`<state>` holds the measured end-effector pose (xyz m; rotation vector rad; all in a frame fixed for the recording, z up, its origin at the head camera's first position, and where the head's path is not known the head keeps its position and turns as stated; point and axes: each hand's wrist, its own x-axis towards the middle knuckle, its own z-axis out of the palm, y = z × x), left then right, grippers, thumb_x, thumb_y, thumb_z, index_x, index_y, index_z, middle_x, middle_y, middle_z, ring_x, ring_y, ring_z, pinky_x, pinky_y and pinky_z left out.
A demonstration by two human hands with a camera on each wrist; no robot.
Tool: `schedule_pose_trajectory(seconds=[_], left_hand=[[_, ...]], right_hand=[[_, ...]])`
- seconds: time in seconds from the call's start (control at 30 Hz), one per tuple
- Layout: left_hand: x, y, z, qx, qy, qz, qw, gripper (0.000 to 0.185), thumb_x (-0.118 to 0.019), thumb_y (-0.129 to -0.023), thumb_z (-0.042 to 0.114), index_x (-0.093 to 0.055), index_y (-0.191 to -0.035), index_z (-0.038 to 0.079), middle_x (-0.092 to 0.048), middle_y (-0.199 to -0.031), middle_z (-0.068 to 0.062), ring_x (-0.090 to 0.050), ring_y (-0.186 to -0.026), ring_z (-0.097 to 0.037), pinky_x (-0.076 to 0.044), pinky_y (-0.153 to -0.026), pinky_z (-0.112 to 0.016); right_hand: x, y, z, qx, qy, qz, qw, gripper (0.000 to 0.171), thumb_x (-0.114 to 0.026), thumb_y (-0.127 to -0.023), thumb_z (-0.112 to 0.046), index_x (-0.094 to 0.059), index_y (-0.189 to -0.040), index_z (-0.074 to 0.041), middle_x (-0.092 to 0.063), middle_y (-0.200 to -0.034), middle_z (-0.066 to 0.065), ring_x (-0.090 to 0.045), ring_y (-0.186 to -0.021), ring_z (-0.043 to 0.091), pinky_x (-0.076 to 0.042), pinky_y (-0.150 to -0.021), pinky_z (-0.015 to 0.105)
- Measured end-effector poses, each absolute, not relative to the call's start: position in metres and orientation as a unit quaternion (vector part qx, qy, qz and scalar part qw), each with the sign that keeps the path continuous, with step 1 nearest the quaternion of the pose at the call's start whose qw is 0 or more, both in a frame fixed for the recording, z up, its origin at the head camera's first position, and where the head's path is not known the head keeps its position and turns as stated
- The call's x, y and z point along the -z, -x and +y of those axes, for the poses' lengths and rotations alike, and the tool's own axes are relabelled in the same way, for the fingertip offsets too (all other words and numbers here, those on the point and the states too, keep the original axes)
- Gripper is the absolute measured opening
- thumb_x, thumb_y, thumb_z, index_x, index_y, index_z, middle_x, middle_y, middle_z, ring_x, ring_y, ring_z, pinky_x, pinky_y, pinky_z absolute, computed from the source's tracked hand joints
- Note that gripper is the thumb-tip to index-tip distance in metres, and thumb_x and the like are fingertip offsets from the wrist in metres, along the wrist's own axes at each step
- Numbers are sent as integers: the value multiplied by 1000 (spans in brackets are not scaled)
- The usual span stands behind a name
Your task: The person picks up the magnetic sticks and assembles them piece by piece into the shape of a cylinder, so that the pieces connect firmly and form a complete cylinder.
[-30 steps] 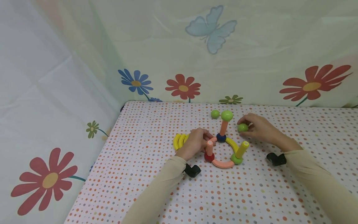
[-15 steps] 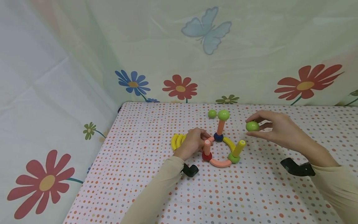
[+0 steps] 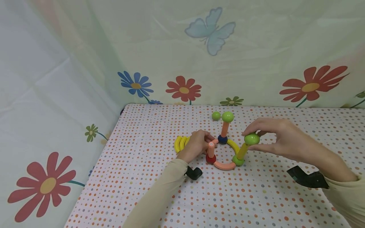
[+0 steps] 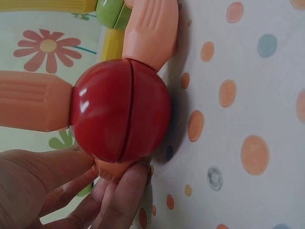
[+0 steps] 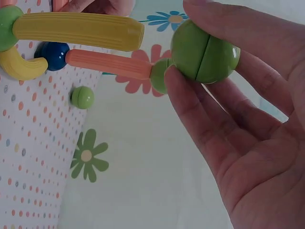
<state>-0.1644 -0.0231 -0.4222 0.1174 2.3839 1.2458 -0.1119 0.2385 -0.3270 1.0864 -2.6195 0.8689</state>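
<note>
My right hand point(image 3: 288, 139) pinches a green ball point(image 3: 252, 139) between thumb and fingers, close over the top of an upright yellow rod point(image 3: 242, 152). A gap shows between ball and rod end point(image 5: 136, 34) in the right wrist view. That rod stands in a second green ball point(image 3: 238, 161), part of a ring of curved pieces and balls. My left hand point(image 3: 196, 144) grips a curved pink piece point(image 4: 110, 170) beside the red ball point(image 4: 121, 112), which bears a short-looking pink rod point(image 3: 211, 149). A pink rod point(image 3: 225, 129) topped by a green ball point(image 3: 227, 117) rises from the blue ball point(image 3: 222, 139).
Several curved yellow pieces point(image 3: 180, 144) lie left of the left hand. A loose green ball point(image 3: 216, 116) lies behind the ring. The dotted cloth point(image 3: 159, 196) covers the table, and a flowered curtain point(image 3: 256, 63) hangs at the back and left.
My right hand has lifted the green ball from the right of the ring and brought it over the yellow rod. The left hand keeps its grip on the ring.
</note>
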Motion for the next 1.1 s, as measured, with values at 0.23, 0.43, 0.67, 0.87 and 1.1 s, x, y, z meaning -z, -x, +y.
schedule_pose_trajectory(seconds=[0.23,0.43,0.67,0.87,1.1], left_hand=[[423,165,-24,-450,-39,864,223,18,-79,-94,8,-75,-111,2,-71,-90,-2,-64,-72,-12,-55,-60,-23],[424,165,-24,-453,-41,863,223,18,-79,-94,7,-75,-111,2,-71,-90,-1,-64,-71,-12,-55,-60,-23],[424,166,-24,-453,-42,862,224,19,-79,-94,7,-75,-112,2,-72,-92,-1,-65,-72,-12,-55,-60,-23],[423,165,-24,-457,-39,860,224,20,-81,-93,10,-76,-111,3,-72,-90,0,-64,-69,-11,-55,-59,-23],[422,165,-25,-457,-50,859,225,20,-82,-92,12,-76,-109,5,-72,-86,3,-65,-68,-9,-55,-58,-23]], right_hand=[[329,110,235,-281,-361,-887,70,54,-101,-62,-7,-76,-106,-24,-70,-104,-18,-63,-87,0,-57,-69,24],[332,111,233,-272,-361,-890,60,51,-100,-64,-7,-76,-106,-23,-70,-104,-16,-63,-88,0,-57,-69,26],[341,111,233,-281,-348,-893,51,58,-99,-65,-5,-75,-116,-15,-72,-111,-8,-65,-91,3,-59,-73,27],[360,107,233,-318,-322,-891,31,68,-98,-68,-7,-68,-128,-10,-73,-117,-1,-65,-98,4,-60,-77,29],[390,101,232,-406,-284,-869,-7,70,-92,-77,-3,-60,-139,-2,-72,-111,4,-64,-96,0,-59,-77,26]])
